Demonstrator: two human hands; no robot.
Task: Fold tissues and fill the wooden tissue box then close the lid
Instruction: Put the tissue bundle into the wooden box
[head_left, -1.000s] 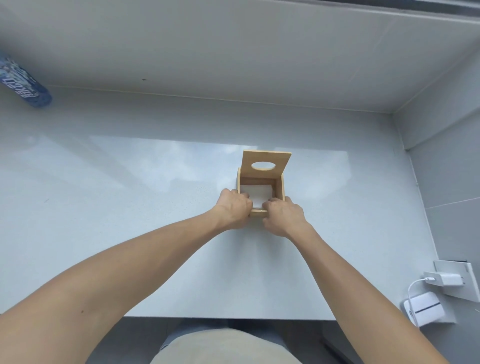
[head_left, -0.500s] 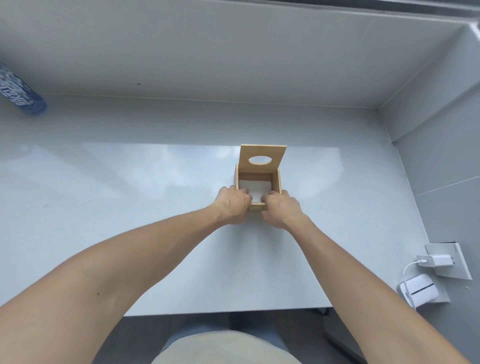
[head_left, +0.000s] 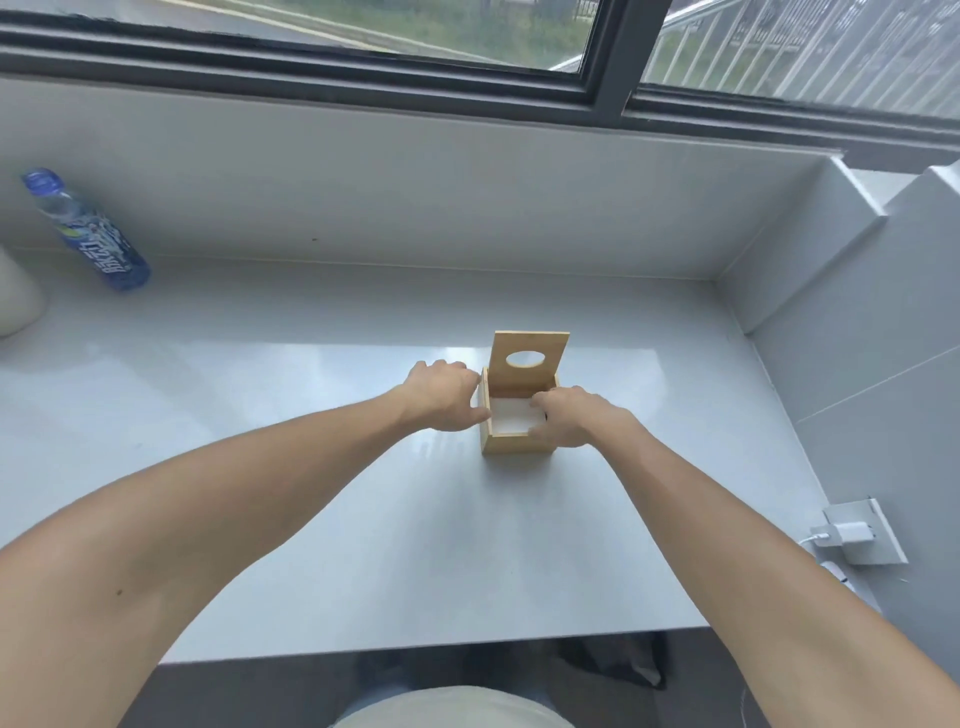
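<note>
While the left hand (head_left: 441, 397), grip loosely curled, steadies the wooden tissue box (head_left: 511, 441) at nine o'clock, the right hand (head_left: 571, 423), grip empty, should press the tissues (head_left: 511, 418) flat before lowering the lid (head_left: 530, 361).

- The clear plastic bottle with a blue cap and blue label (head_left: 88, 231), standing at the far left of the pale grey desk (head_left: 311, 519), carries large white characters running along its label. They look like Chinese script, but they are too blurred and skewed to be read with any certainty.
- A small yellow-green mark sits on the same label above the white characters; no letters can be made out in it.
- Nothing else in view bears any legible text, number, brand or sign.
</note>
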